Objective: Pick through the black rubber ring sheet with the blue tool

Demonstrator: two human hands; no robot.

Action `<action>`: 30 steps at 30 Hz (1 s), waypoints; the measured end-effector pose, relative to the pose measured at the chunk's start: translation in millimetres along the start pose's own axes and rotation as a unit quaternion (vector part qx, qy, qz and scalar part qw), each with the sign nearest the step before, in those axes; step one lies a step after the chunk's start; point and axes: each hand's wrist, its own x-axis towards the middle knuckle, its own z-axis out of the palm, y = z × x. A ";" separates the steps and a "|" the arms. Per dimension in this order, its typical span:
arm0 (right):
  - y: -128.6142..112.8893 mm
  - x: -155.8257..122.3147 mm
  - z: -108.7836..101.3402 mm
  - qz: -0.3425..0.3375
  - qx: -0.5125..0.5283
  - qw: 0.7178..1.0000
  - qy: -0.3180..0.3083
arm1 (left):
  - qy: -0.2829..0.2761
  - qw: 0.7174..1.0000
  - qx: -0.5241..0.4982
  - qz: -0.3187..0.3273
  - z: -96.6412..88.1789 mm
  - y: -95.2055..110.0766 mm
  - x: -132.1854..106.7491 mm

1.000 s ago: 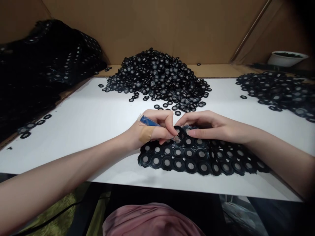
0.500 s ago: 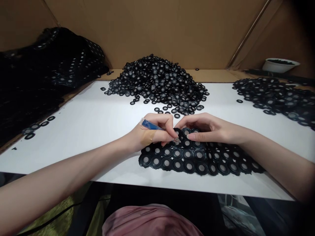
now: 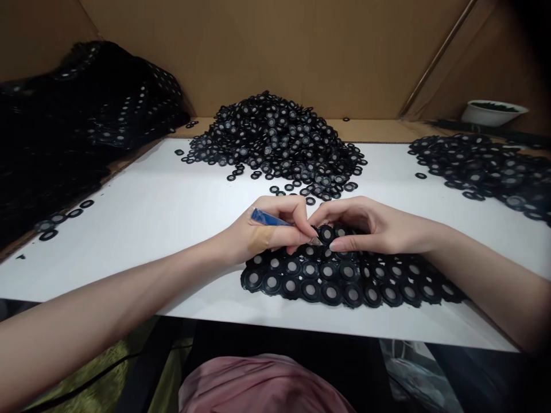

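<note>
A sheet of joined black rubber-looking rings with grey centres (image 3: 310, 289) lies near the table's front edge, its far part raised between my hands. My left hand (image 3: 279, 226) is closed around a slim blue tool with a pointed metal tip (image 3: 267, 217); whether it is a blade or tweezers I cannot tell. That tip touches or nearly touches the rings by my right thumb. My right hand (image 3: 374, 226) grips the sheet's far part, thumb on top and fingers curled behind, partly hidden. A tan bandage (image 3: 260, 238) is wrapped at the base of my left thumb.
A tall heap of loose black rings (image 3: 275, 137) stands behind my hands, with another pile (image 3: 482, 166) at right. Dark sheets (image 3: 129, 97) are stacked at left. A white bowl (image 3: 493, 113) sits back right, before cardboard walls (image 3: 275, 51). The white tabletop (image 3: 206, 201) lies beneath.
My left hand has shifted slightly right along the sheet with the blue tool, its tip now closer to my right thumb. My right hand keeps its grip almost in place.
</note>
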 end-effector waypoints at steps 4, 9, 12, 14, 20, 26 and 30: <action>0.1 0.2 -0.2 -0.006 0.005 1.000 -0.003 | -0.001 1.000 -0.002 -0.002 -0.9 -1.0 0.4; 0.5 0.4 -0.7 0.003 0.004 1.000 0.000 | -0.008 1.000 0.003 0.001 -1.1 -4.1 0.7; 1.2 0.4 -0.9 0.003 0.004 1.000 0.000 | -0.006 1.000 0.006 0.001 -0.2 -4.3 0.7; 1.8 0.3 -1.1 0.000 0.006 1.000 -0.002 | -0.002 1.000 0.004 0.002 0.5 -3.9 0.8; 1.1 0.6 -1.0 -0.002 0.002 1.000 -0.001 | 0.007 1.000 0.012 0.002 1.6 -2.7 0.8; -0.5 0.9 -0.8 0.002 0.001 1.000 0.000 | 0.013 1.000 0.021 0.003 2.6 -2.7 0.3; 0.6 0.8 -1.0 0.002 0.000 1.000 0.001 | 0.010 1.000 0.024 0.012 2.9 -3.7 -0.2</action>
